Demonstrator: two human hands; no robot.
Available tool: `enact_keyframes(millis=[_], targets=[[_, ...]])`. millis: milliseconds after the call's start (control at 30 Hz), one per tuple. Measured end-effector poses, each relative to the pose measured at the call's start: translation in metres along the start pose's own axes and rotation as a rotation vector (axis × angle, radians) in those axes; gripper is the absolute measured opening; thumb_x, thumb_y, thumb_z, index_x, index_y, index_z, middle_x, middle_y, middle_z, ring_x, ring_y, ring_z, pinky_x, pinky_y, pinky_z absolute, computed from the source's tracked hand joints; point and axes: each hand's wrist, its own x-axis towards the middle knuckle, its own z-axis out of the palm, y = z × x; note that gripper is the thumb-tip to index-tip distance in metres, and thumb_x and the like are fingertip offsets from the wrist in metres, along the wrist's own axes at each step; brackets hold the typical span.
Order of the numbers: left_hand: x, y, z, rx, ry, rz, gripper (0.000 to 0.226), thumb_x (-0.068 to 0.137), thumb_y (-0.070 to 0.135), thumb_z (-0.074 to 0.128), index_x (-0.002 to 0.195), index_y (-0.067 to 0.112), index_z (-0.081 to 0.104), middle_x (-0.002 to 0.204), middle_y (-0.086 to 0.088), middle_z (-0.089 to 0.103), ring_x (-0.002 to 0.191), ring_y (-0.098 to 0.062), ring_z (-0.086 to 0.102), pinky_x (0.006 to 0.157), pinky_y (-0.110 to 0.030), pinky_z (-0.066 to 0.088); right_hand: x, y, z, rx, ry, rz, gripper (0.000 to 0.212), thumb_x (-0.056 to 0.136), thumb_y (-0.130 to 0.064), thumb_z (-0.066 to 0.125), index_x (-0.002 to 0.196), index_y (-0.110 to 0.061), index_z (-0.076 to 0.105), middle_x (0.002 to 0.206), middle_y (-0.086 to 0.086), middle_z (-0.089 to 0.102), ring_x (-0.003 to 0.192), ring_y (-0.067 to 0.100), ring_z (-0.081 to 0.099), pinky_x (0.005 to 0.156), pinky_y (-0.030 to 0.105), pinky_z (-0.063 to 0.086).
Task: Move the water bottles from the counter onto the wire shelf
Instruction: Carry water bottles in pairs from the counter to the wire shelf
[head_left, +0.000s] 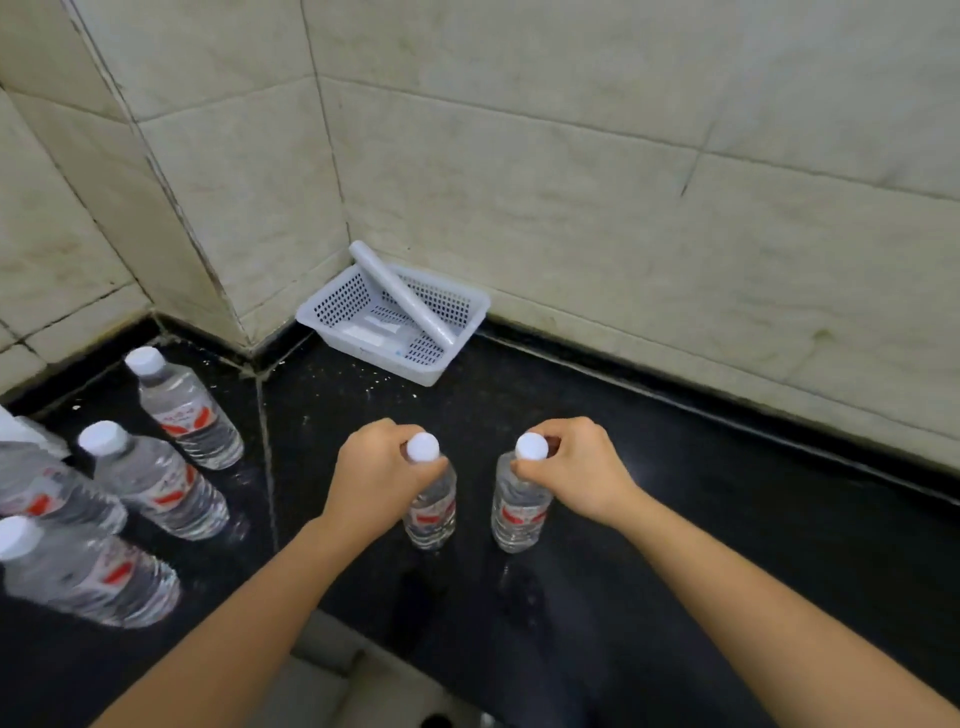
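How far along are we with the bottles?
Nothing shows as done: no wire shelf is in view. In hand: the left hand and right hand each grip a bottle's neck, both bottles standing on the counter. Left: those two and four bottles at left.

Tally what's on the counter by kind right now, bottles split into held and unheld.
Bottles held: 2, one in the left hand, one in the right hand
Bottles unheld, at left: 4
White basket: 1
White roll lying in it: 1
Total: 8
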Motion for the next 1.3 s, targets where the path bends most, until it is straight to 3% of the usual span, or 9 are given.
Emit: enact_keyframes(millis=[200,500,633,733,867,1033,1133,1300], targets=[[-0.087,0.112,0.066,-0.062,-0.113,0.138,0.01,0.071,0.031,0.071,0.071,0.022,0.068,0.067,0.004,0.051,0.065,-0.011,0.053,0.056,-0.024,0.036,-0.123,0.089,-0.096,-0.043,0.073,0.081,0.007,0.067,-0.021,0.073,0.074,-0.022,0.072,0.067,-0.008,0.065,0.066,0.011,0.059,0.061,0.032,0.051],[-0.197,0.289,0.144,-0.178,-0.198,0.415,0.008,0.075,0.028,0.069,0.075,0.02,0.068,0.07,0.001,0.05,0.067,-0.013,0.051,0.055,-0.024,0.034,-0.3,0.181,-0.239,0.002,0.325,0.178,0.01,0.069,-0.018,0.072,0.076,-0.011,0.073,0.072,0.01,0.069,0.06,0.009,0.05,0.056,0.028,0.042],[-0.227,0.369,0.163,-0.235,-0.268,0.528,0.009,0.075,0.029,0.071,0.076,0.02,0.07,0.069,0.003,0.05,0.065,-0.01,0.05,0.056,-0.024,0.036,-0.362,0.203,-0.299,-0.015,0.461,0.203,0.008,0.071,-0.021,0.074,0.076,-0.014,0.074,0.06,-0.004,0.062,0.055,0.002,0.048,0.052,0.017,0.039],[-0.246,0.429,0.174,-0.272,-0.333,0.596,0.009,0.073,0.029,0.073,0.073,0.02,0.071,0.076,-0.005,0.06,0.073,-0.018,0.056,0.065,-0.034,0.046,-0.401,0.218,-0.344,-0.029,0.545,0.225,0.011,0.071,-0.023,0.074,0.069,-0.014,0.071,0.05,-0.01,0.052,0.047,0.0,0.044,0.045,0.012,0.032],[-0.262,0.507,0.187,-0.373,-0.388,0.713,0.01,0.072,0.024,0.074,0.072,0.015,0.072,0.071,-0.007,0.066,0.066,-0.015,0.058,0.063,-0.037,0.05,-0.443,0.239,-0.399,-0.026,0.678,0.26,0.025,0.071,-0.021,0.073,0.06,-0.002,0.059,0.049,-0.006,0.039,0.045,0.003,0.03,0.046,0.023,0.026],[-0.275,0.601,0.217,-0.486,-0.415,0.87,0.019,0.07,0.028,0.074,0.065,0.012,0.066,0.064,-0.011,0.061,0.059,-0.011,0.048,0.057,-0.032,0.039,-0.488,0.266,-0.472,-0.048,0.815,0.271,0.02,0.071,-0.024,0.076,0.066,-0.006,0.068,0.046,-0.01,0.046,0.041,0.002,0.037,0.041,0.016,0.027],[-0.281,0.655,0.24,-0.563,-0.444,0.916,0.027,0.066,0.033,0.07,0.068,0.007,0.065,0.07,-0.019,0.063,0.061,-0.01,0.047,0.058,-0.037,0.043,-0.509,0.283,-0.52,-0.072,0.849,0.241,0.022,0.071,-0.021,0.076,0.062,-0.004,0.065,0.048,-0.006,0.045,0.043,0.004,0.034,0.041,0.014,0.024],[-0.29,0.738,0.269,-0.671,-0.464,0.922,0.027,0.065,0.027,0.075,0.075,0.004,0.066,0.076,-0.021,0.066,0.063,-0.01,0.05,0.063,-0.04,0.051,-0.531,0.319,-0.595,-0.082,0.902,0.243,0.03,0.071,-0.024,0.075,0.069,0.004,0.065,0.055,0.001,0.043,0.051,0.008,0.035,0.051,0.026,0.027]])
